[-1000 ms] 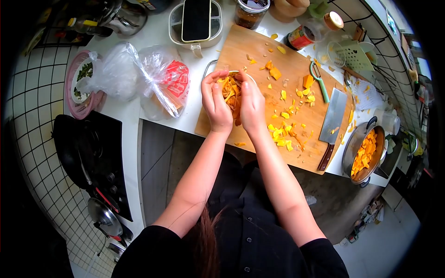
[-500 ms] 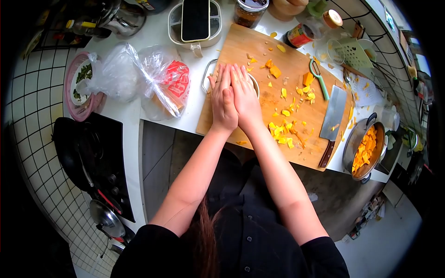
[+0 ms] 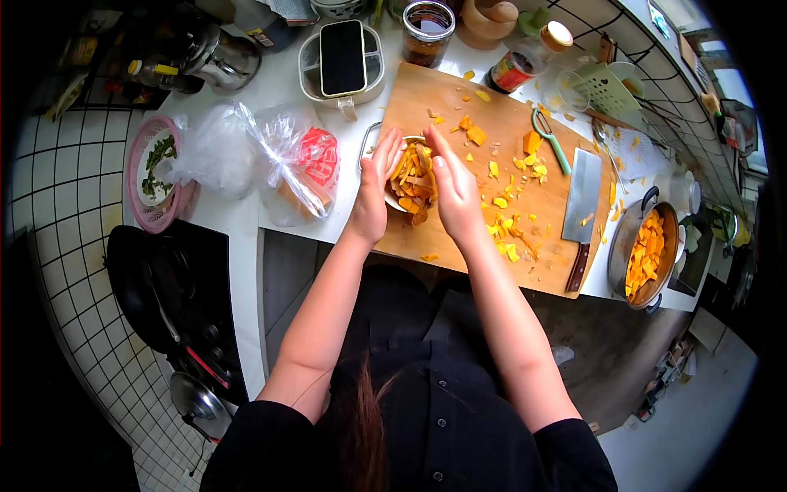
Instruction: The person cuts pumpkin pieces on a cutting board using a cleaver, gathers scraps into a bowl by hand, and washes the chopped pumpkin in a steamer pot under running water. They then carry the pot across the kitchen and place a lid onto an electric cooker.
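Between my hands a bowl [image 3: 398, 202] heaped with orange peelings [image 3: 414, 176] stands at the left part of the wooden cutting board [image 3: 459, 197]. My left hand [image 3: 376, 187] is at the bowl's left side, fingers extended and holding nothing. On the right side is my right hand [image 3: 456, 190], also with its fingers stretched out and nothing in it. Whether either palm touches the bowl cannot be made out. Yellow and orange scraps [image 3: 508, 234] lie on the board, with a cleaver [image 3: 581, 197] and a green peeler [image 3: 553, 143] to their right.
A pot [image 3: 653, 258] of orange chunks stands at the right. Plastic bags [image 3: 217, 152] and a pink basket [image 3: 138, 184] are at the left. Behind are a phone [image 3: 342, 59] on a container, a dark jar [image 3: 426, 37] and a red-labelled bottle [image 3: 512, 70].
My palms, pressed together over the bowl half a second ago, have parted to either side, and the peelings show again. The view has shifted slightly.
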A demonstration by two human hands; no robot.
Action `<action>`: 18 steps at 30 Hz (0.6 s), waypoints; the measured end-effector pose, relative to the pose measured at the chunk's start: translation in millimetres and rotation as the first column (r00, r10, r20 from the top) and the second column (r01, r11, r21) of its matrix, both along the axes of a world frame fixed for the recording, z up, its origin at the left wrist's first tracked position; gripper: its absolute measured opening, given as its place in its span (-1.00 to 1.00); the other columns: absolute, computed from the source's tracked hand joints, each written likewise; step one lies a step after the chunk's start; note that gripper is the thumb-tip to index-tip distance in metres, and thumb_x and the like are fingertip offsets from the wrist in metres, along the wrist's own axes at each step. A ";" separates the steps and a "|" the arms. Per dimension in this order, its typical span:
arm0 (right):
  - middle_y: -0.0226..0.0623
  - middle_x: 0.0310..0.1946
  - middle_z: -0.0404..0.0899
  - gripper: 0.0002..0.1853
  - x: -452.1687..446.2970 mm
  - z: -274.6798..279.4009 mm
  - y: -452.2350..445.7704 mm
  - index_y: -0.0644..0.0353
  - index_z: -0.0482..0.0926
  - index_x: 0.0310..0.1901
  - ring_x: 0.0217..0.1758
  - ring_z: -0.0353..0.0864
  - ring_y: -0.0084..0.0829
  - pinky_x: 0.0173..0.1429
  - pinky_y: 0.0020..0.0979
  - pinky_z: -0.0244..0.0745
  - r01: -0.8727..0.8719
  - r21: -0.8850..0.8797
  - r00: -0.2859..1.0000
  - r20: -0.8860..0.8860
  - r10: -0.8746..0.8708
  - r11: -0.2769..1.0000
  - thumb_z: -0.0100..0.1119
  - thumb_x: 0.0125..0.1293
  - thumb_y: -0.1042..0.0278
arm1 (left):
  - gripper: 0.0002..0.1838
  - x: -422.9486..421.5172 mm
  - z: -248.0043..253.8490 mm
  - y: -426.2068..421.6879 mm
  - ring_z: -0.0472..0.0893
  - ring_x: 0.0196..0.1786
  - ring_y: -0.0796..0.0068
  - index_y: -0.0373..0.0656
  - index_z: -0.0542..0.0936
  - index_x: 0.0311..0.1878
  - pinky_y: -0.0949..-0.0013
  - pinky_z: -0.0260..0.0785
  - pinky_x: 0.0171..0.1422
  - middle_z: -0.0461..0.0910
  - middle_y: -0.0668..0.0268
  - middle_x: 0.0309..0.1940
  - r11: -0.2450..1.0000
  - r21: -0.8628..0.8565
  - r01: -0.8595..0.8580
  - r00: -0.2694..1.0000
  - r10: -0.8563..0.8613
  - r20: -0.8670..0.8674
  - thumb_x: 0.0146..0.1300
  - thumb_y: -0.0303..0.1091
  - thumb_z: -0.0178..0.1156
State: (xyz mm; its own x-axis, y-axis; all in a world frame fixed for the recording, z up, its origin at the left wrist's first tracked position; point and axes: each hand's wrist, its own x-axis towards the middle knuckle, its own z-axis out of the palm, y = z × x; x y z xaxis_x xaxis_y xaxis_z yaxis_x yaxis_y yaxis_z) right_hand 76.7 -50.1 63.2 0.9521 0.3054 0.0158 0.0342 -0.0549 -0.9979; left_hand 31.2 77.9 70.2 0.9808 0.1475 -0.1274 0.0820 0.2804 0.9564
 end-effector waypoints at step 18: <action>0.06 0.16 0.36 -0.58 -21.2 4.4 20.4 0.41 0.36 0.13 0.29 0.29 -0.05 0.37 -0.18 0.17 0.056 -0.395 0.859 0.487 0.157 0.917 0.00 0.23 0.46 | -0.31 3.9 30.3 6.1 0.19 0.36 0.14 -0.47 0.08 0.31 0.21 -0.03 0.45 0.15 -0.09 0.31 0.741 -0.666 -0.090 0.982 -0.044 -0.181 0.37 -0.01 -0.27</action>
State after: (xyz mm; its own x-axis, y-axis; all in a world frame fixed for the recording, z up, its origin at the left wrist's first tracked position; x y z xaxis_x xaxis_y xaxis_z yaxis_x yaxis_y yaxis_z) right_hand 55.5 -29.7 67.5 0.8270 0.4355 0.3556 0.5340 -0.4106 -0.7391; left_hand 35.0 84.0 100.6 0.9296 -0.0189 -0.3680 0.2114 0.8453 0.4907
